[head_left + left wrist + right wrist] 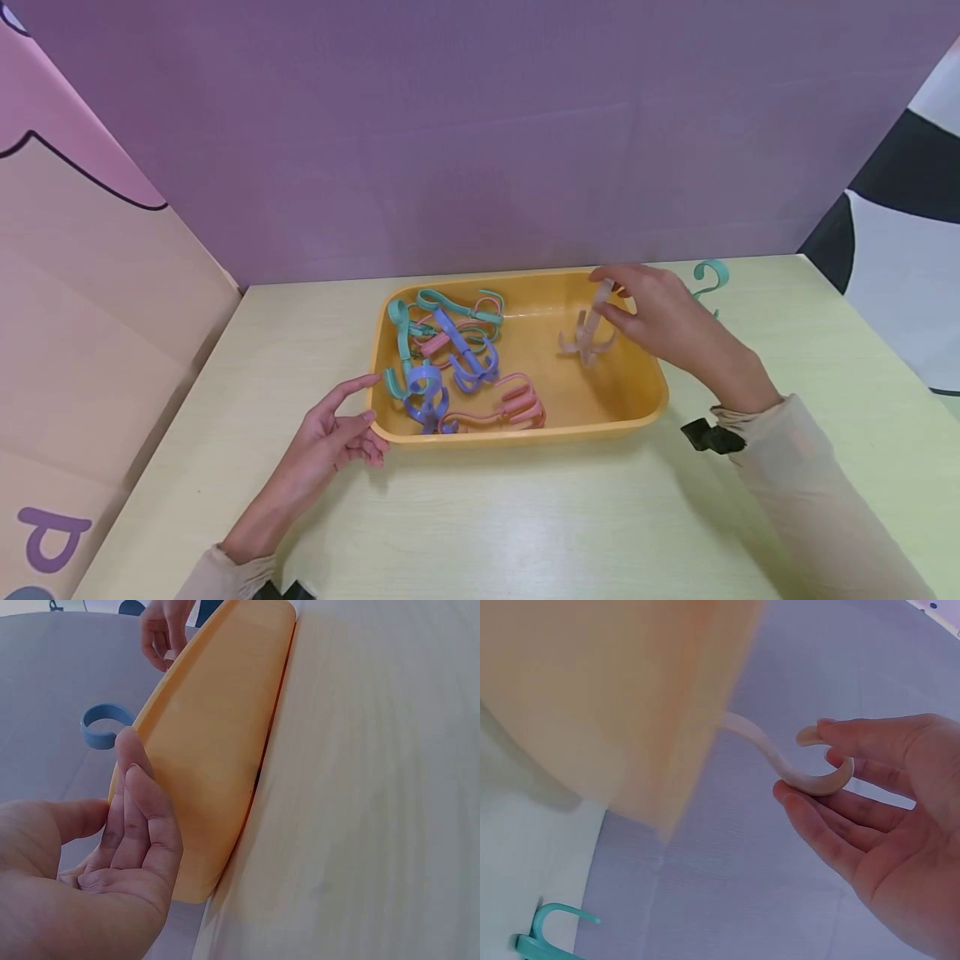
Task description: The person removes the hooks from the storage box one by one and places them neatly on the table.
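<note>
Before a purple backdrop (480, 150), the pale hook (591, 329), presumably light, stiff and best gripped by its curved top, points prongs-down at the yellow tray (536, 337)'s right end, floor contact unclear, its top pinched by the partly closed right hand (660, 308), while the left hand (337, 429) pinches the left rim between thumb and fingers.

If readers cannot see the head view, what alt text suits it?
A right hand holds a pale hook at the right end of a yellow tray; the left hand grips its left edge. Green, purple and pink hooks lie inside.
</note>
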A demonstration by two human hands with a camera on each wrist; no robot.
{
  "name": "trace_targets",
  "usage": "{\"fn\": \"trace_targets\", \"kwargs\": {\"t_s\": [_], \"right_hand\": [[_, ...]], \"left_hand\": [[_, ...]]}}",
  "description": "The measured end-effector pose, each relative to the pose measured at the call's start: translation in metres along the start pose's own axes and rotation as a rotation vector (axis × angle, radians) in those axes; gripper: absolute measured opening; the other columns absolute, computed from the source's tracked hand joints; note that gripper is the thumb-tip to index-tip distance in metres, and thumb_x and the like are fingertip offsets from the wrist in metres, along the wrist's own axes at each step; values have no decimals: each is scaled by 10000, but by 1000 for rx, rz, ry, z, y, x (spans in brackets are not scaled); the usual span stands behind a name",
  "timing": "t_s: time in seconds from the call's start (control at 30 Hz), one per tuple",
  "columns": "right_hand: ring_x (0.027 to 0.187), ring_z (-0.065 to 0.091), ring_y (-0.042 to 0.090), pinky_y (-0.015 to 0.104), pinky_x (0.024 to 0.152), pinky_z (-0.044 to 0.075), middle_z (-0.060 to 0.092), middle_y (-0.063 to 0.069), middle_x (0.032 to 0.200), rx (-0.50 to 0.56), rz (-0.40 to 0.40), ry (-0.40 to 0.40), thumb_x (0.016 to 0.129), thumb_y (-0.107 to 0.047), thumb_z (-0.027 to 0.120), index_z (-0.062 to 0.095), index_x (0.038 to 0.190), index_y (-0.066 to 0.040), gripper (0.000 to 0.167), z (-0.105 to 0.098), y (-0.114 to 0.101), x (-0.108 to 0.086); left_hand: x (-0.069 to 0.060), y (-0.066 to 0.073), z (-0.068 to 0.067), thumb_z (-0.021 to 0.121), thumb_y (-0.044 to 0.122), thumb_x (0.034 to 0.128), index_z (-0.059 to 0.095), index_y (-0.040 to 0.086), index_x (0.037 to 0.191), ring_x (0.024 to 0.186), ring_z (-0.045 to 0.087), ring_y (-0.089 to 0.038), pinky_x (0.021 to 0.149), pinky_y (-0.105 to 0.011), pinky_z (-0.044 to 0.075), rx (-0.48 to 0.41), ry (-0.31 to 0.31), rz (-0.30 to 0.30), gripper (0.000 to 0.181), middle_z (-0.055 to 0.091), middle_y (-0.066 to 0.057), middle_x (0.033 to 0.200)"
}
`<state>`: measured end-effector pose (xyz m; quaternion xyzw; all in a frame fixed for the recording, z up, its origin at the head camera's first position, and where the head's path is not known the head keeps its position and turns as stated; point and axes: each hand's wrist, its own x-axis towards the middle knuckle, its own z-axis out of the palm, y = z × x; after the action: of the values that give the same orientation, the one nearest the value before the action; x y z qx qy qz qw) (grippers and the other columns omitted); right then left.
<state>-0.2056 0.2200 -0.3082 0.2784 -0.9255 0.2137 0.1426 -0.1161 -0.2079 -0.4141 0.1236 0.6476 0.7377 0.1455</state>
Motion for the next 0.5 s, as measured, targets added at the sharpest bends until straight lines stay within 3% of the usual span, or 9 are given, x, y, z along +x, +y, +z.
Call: {"fn": "trace_targets", "kwargs": {"t_s": [0.13, 0.33, 0.5], "right_hand": [[912, 686, 361, 490, 783, 560, 701, 145, 1115, 3, -17, 35, 882, -25, 731, 642, 1167, -17, 299, -5, -6, -1], [967, 672, 382, 503, 799, 557, 685, 139, 1168, 1, 19, 27, 908, -64, 721, 634, 1208, -26, 315, -14, -15, -3], [950, 664, 351, 495, 793, 545, 689, 103, 1155, 9, -8, 81, 895, -61, 738, 640, 1208, -48, 328, -19, -18, -7]], "left_hand": [[-2, 0, 0, 518, 141, 1050, 321, 94, 1521, 701, 701, -209, 676, -324, 592, -1, 3, -1, 513, 740, -102, 813], [-3, 0, 0, 523, 145, 1049, 321, 86, 1518, 704, 700, -215, 683, -333, 595, 0, 9, -7, 514, 738, -107, 814], [0, -1, 1, 531, 141, 1045, 320, 75, 1518, 703, 703, -217, 685, -327, 595, -1, 0, 9, 522, 738, -112, 814]]}}
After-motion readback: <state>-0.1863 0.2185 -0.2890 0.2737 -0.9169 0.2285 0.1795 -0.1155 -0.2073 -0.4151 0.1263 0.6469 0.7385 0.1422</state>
